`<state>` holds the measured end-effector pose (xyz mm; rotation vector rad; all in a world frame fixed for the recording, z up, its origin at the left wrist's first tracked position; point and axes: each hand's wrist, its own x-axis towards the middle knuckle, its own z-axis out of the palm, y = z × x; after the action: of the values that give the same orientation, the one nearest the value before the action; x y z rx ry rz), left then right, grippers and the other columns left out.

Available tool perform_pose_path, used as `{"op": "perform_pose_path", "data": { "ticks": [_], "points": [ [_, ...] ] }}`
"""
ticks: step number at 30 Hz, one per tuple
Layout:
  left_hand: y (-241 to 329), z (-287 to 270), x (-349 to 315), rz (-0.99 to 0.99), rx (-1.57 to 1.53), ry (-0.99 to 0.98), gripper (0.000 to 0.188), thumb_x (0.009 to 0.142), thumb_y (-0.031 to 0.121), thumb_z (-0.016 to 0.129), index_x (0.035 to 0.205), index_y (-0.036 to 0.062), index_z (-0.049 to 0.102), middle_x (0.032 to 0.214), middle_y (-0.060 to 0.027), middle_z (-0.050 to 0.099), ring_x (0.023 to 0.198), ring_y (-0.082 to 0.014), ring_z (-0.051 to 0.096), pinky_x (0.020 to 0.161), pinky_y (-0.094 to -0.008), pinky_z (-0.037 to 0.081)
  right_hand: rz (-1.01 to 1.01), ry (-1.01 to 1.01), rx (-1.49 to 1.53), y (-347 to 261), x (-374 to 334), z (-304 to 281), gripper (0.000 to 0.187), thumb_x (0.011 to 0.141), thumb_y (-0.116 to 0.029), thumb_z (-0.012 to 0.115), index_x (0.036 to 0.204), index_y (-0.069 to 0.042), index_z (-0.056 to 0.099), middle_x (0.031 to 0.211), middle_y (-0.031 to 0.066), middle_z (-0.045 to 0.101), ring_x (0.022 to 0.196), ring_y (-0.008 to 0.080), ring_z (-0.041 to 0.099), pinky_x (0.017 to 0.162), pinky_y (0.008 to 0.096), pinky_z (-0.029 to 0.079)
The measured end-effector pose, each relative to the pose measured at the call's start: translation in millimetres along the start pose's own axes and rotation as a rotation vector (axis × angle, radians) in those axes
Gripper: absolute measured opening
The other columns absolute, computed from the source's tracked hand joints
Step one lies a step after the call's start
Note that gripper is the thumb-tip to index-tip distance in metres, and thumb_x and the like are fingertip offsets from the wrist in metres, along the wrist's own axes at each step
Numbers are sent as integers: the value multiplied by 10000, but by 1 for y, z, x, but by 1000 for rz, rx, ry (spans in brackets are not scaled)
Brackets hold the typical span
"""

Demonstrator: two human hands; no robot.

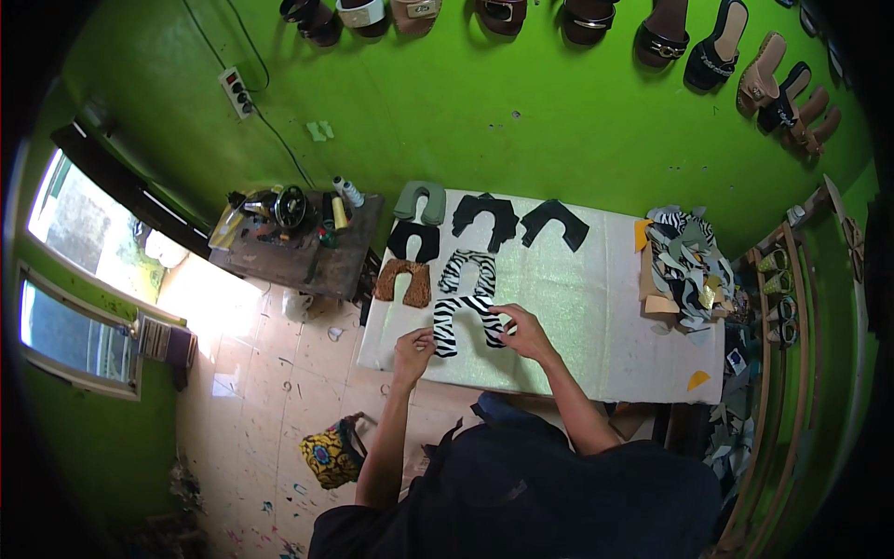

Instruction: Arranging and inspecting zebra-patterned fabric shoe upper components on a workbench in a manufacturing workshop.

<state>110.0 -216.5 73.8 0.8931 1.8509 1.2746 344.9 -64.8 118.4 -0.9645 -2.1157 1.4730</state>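
Both my hands hold a zebra-striped, U-shaped cut piece (447, 321) near the front edge of the white-covered table (596, 307). My left hand (413, 356) pinches its left leg, and my right hand (523, 333) grips its right leg. Just behind it lies another zebra-striped U piece (456, 270). To the left of that sits a brown leopard-print U piece (401, 282). Farther back are a green U piece (420, 203) and several black ones, among them a black piece at the left (413, 242), a middle one (484, 220) and a right one (556, 224).
A heap of fabric scraps (684, 270) covers the table's right end, with a yellow scrap (698, 380) nearer me. At the left, a sewing machine (270, 210) stands on a dark table (321, 265). A patterned bag (332, 455) rests on the floor. Sandals (715, 47) line the green wall.
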Motion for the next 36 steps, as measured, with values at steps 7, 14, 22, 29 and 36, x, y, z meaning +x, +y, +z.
{"op": "perform_pose_path", "data": {
  "ticks": [7, 14, 22, 29, 36],
  "points": [
    [0, -1, 56, -17, 46, -56, 313, 812, -10, 680, 1122, -50, 679, 875, -50, 681, 770, -97, 614, 725, -237, 521, 68, 15, 65, 9, 40, -9, 616, 724, 104, 637, 1306, -92, 602, 1239, 103, 591, 788, 174, 634, 737, 288, 530],
    [-7, 6, 98, -3, 50, -117, 340, 831, -30, 679, 1169, -55, 650, 896, -38, 654, 779, -83, 601, 662, -222, 529, 87, 60, 108, 14, 61, -8, 619, 726, 120, 643, 1316, -62, 590, 1256, 121, 569, 778, 182, 649, 745, 290, 531],
    [10, 13, 141, -21, -28, -175, 313, 824, -46, 664, 1130, 21, 666, 879, -68, 658, 767, -133, 625, 659, -265, 534, 165, 160, 97, 25, 79, -2, 602, 736, 125, 642, 1311, -41, 584, 1249, 134, 575, 790, 195, 653, 758, 297, 535],
    [-2, 5, 185, 259, 267, -291, 314, 778, -76, 659, 1067, 37, 700, 862, -59, 653, 729, -130, 639, 697, -262, 531, 234, 241, 28, 24, 102, 13, 593, 763, 113, 656, 1325, -55, 568, 1272, 136, 572, 869, 228, 670, 815, 310, 555],
    [-20, 1, 228, 168, 267, -469, 338, 757, -41, 698, 1078, 64, 712, 904, -69, 675, 791, -144, 640, 747, -272, 536, 272, 311, -26, 34, 132, 30, 580, 759, 122, 664, 1306, -49, 572, 1261, 143, 575, 927, 253, 673, 830, 327, 566]
  ]
}}
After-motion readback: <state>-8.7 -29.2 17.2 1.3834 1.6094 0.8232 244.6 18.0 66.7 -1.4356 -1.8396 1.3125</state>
